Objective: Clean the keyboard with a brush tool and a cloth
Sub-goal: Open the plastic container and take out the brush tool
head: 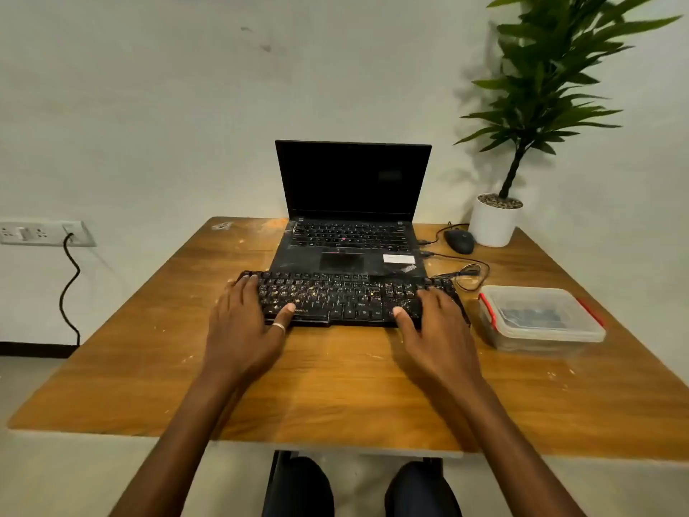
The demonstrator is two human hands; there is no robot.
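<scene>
Our left hand [242, 322] and right hand [438, 330] lie spread on the two ends of the black keyboard [343, 298], fingers straight across the keys, thumbs on the front row, pinching nothing. The keyboard sits at the centre of the frame on the wooden counter [335, 386], just in front of an open laptop [350, 240], its keys speckled with pale crumbs. No brush or cloth shows; a lidded clear box [540, 315] at right holds something dark we cannot identify. If we tilt the keyboard, crumbs may scatter onto the laptop, and the looped cable [473, 272] beside it may snag.
</scene>
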